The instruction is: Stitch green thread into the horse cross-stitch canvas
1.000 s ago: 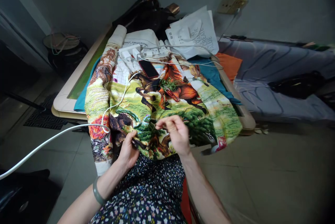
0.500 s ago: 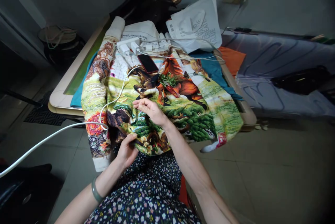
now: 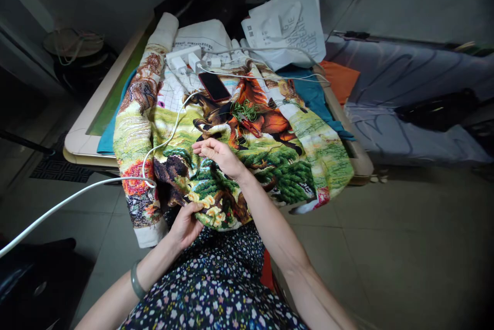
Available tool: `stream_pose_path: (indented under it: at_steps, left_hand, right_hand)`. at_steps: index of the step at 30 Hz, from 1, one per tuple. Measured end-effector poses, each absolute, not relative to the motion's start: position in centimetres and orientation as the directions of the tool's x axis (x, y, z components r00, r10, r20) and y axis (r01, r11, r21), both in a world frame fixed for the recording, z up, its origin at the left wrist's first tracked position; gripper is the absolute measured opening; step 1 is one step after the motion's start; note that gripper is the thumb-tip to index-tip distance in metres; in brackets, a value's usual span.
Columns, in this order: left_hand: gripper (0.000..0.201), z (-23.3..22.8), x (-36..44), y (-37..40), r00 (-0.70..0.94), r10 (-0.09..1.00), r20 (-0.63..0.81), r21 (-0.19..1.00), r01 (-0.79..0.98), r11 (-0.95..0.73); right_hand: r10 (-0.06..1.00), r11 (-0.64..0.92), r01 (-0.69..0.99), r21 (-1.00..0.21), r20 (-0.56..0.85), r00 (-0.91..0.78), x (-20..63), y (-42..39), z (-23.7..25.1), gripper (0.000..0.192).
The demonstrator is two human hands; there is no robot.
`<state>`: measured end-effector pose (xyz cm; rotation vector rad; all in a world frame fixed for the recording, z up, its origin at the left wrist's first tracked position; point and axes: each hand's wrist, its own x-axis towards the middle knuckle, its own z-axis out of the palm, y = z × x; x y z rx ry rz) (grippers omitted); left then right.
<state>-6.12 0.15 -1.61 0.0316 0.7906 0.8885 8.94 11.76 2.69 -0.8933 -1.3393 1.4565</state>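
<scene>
The near edge of the embroidered cloth [image 3: 247,165] is gripped by the left hand [image 3: 184,224], whose fingers are curled over the hem just above the lap; a green bangle [image 3: 136,281] is worn on that wrist. The right hand [image 3: 216,154] is laid on top of the cloth, further from the body, with the fingers loosely bent and drawn together; whether a needle or thread is pinched between them cannot be told.

The cloth is spread over a low table [image 3: 83,137] and is draped off the table's front edge down to the lap. A strip of the table's pale rim is left bare along the left side, and the right corner of the cloth hangs past the table's right front corner. A white cable [image 3: 77,193] is run from the lower left across the floor and onto the cloth, just left of both hands. Beyond the right hand, a tuft of green thread [image 3: 247,111] is lying on the horse picture, and a red phone [image 3: 214,86] is set near the far end, with white chargers [image 3: 183,58] and a printed white bag [image 3: 289,29] behind it. Open tiled floor [image 3: 386,247] is seen to the right of the arms.
</scene>
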Motion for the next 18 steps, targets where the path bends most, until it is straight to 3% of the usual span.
stream_pose_path:
  at_steps: [8, 18]
  left_hand:
    - [0.040, -1.55, -6.09, -0.02, 0.367, 0.705, -0.606, 0.335, -0.686, 0.646]
    - [0.029, -1.12, -5.98, -0.02, 0.360, 0.703, -0.613, 0.336, -0.687, 0.644]
  right_hand:
    - [0.953, 0.041, -0.141, -0.989, 0.081, -0.292, 8.92, 11.75, 2.67, 0.026]
    - [0.957, 0.031, -0.147, -0.989, 0.072, -0.283, 8.88, 11.71, 2.61, 0.028]
